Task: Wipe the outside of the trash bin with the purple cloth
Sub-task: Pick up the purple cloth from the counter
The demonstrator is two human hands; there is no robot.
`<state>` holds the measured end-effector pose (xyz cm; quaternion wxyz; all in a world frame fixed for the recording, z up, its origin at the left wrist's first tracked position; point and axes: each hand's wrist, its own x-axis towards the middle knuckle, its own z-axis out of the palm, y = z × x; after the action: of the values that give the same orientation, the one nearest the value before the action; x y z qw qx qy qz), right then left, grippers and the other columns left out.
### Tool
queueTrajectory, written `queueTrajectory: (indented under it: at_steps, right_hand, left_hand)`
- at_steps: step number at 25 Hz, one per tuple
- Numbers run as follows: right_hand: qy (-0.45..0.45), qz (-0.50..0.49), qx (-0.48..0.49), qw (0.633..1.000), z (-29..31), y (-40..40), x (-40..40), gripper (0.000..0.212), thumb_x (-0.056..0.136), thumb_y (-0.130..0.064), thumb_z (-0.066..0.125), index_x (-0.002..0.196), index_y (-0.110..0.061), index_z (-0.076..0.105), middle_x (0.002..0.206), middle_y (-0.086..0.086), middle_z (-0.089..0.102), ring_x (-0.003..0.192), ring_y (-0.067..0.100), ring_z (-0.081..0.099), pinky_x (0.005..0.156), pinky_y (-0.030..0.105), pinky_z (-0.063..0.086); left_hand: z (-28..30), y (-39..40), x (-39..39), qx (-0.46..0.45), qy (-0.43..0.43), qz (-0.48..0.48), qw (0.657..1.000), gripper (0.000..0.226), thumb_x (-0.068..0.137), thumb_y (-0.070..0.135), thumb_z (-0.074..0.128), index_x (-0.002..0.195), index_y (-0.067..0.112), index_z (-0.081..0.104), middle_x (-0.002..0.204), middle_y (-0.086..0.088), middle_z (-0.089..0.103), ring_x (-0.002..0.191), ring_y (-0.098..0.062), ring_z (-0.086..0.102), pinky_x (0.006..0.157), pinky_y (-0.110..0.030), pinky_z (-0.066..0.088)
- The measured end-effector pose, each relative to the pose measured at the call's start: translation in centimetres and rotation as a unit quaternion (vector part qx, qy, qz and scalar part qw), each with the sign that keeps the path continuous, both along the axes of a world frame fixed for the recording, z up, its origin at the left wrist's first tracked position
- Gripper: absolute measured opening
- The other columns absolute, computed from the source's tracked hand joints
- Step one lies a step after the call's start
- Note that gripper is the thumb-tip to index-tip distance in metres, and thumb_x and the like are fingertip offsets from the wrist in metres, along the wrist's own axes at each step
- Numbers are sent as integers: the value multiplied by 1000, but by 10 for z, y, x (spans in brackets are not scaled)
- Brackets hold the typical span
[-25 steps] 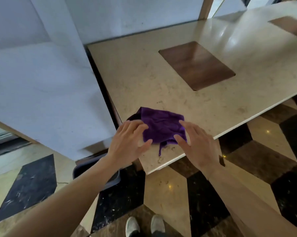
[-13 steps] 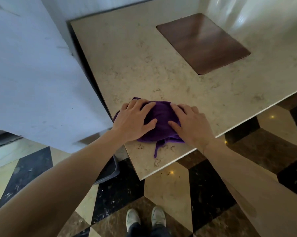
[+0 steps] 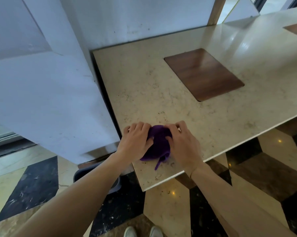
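The purple cloth (image 3: 158, 146) lies bunched on the near left corner of the beige marble counter (image 3: 161, 93), with a thin strip trailing toward the edge. My left hand (image 3: 135, 142) grips its left side with curled fingers. My right hand (image 3: 183, 144) grips its right side, fingers bent over the top. The grey trash bin (image 3: 114, 184) stands on the floor under the counter's left corner; only part of its rim shows, the rest is hidden behind my left forearm and the counter.
A white wall panel (image 3: 41, 91) stands close on the left, right beside the counter. A dark wooden inset (image 3: 203, 74) sits in the counter further back. The floor has black, beige and brown marble tiles (image 3: 29, 185). My shoes (image 3: 142, 232) show at the bottom.
The cloth went from lying spread out to bunched into a small wad. Both hands closed in from its sides and now curl around it.
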<state>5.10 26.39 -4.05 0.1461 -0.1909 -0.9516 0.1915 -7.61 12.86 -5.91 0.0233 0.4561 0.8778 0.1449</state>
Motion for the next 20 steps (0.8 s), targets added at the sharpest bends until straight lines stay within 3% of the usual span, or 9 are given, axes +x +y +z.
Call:
queueTrajectory:
  at_steps: [3, 5, 9, 14, 20]
  right_hand:
    - [70, 36, -4, 997, 36, -25, 0, 31, 94, -20, 63, 125, -18, 57, 118, 8, 56, 85, 20, 65, 58, 36, 60]
    - [111, 58, -6, 992, 60, -47, -4, 32, 93, -19, 65, 125, -16, 59, 117, 9, 58, 83, 19, 65, 57, 33, 60]
    - [174, 99, -20, 980, 104, -99, -25, 34, 90, -15, 69, 124, -17, 63, 113, 8, 57, 78, 17, 63, 55, 32, 58]
    - [215, 135, -10, 967, 139, -174, -63, 34, 88, -15, 72, 122, -17, 67, 112, 10, 59, 81, 19, 63, 58, 37, 59]
    - [231, 117, -22, 966, 127, -273, -107, 32, 90, -13, 69, 122, -16, 68, 116, 13, 59, 88, 18, 61, 67, 29, 56]
  left_hand:
    - [45, -40, 7, 77, -27, 29, 996, 35, 91, 34, 46, 124, 24, 45, 109, 4, 59, 94, -18, 56, 72, -35, 46]
    - [77, -69, 11, 116, -29, 68, 991, 37, 90, 35, 46, 127, 30, 43, 111, 8, 58, 94, -12, 54, 67, -30, 43]
    - [121, -136, 12, 187, -39, 131, 973, 41, 90, 35, 46, 131, 36, 44, 115, 11, 54, 96, -7, 54, 71, -29, 48]
    - [148, -219, -9, 271, -32, 163, 948, 47, 88, 22, 53, 134, 28, 47, 120, 3, 55, 101, -12, 56, 82, -36, 52]
    - [134, -317, -51, 291, -20, 149, 945, 46, 92, 19, 52, 137, 28, 45, 122, 5, 54, 103, -6, 53, 81, -28, 52]
